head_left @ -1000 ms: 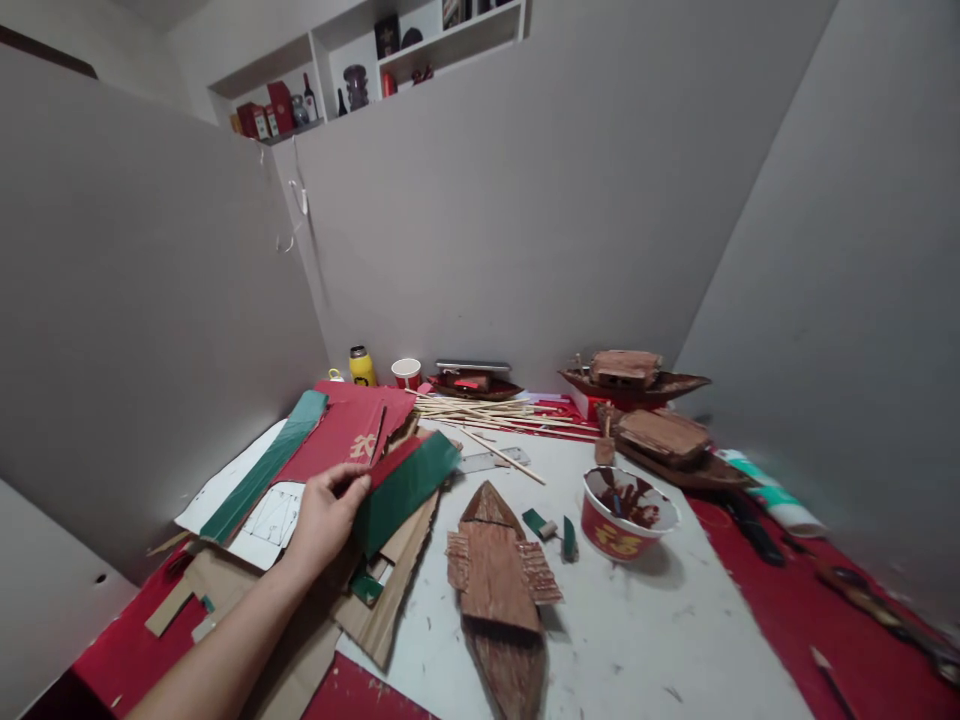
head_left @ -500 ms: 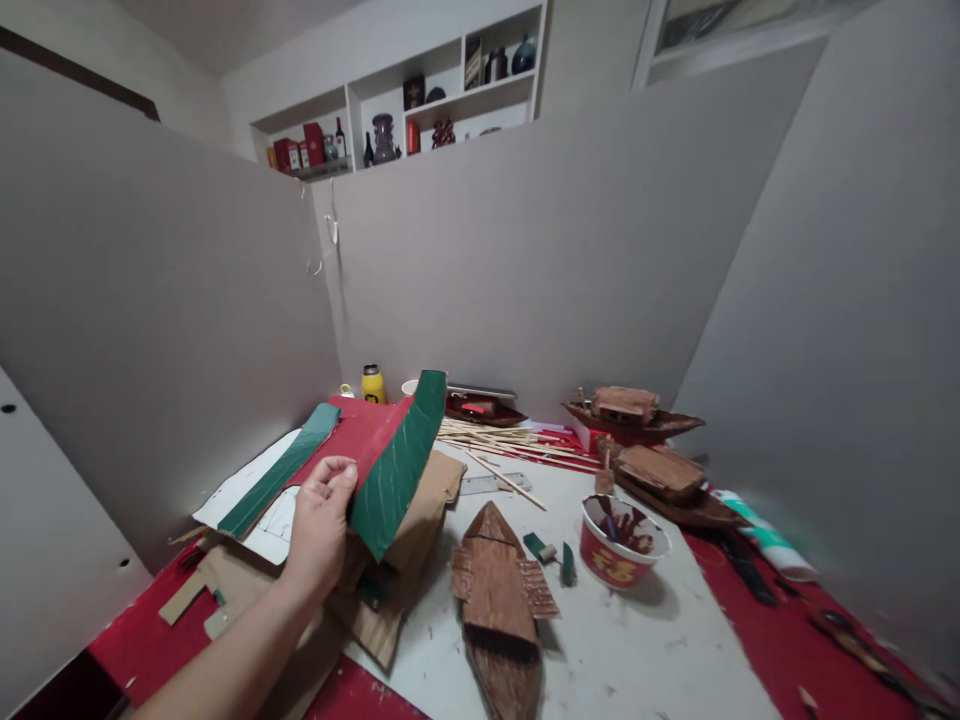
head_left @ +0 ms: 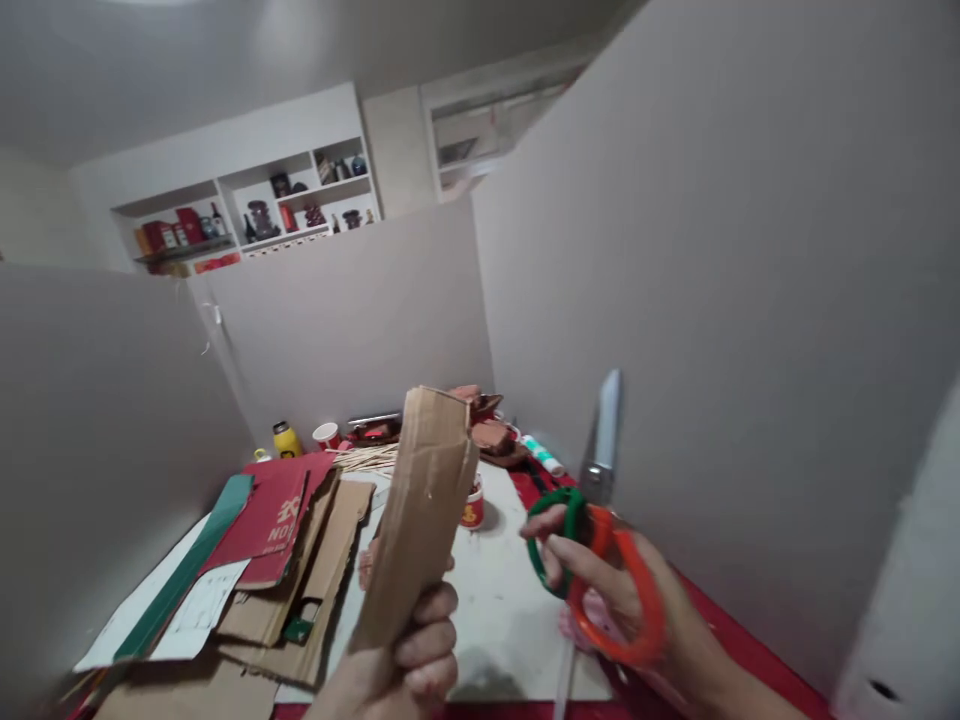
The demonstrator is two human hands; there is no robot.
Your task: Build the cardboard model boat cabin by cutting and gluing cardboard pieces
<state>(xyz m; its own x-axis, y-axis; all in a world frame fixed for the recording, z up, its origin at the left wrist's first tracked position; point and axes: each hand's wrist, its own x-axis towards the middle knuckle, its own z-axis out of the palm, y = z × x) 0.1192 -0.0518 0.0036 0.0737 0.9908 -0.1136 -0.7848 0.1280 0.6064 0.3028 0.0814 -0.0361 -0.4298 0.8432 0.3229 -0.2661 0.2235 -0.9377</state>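
Note:
My left hand (head_left: 429,640) is closed around the lower end of a long strip of brown cardboard (head_left: 424,490), held upright in front of me. To its right, my right hand (head_left: 675,610) has its fingers in the handles of a pair of scissors (head_left: 598,478), one loop green and the other orange. The blades point up and look nearly together, apart from the strip. Behind the strip, a brown model boat is mostly hidden, and a red paper cup (head_left: 472,510) shows in part.
Stacked at left are cardboard pieces (head_left: 341,570), a red sheet (head_left: 262,515) and a green strip (head_left: 191,560). Thin wooden sticks (head_left: 367,458), a yellow bottle (head_left: 286,440), a white-and-red cup (head_left: 326,436) and model boats (head_left: 495,440) line the back. Grey partitions (head_left: 352,320) enclose the table.
My left hand has moved right and lifted; a brown cardboard face now shows instead of the green strip it held. My right hand has come into view with scissors. The view has swung right.

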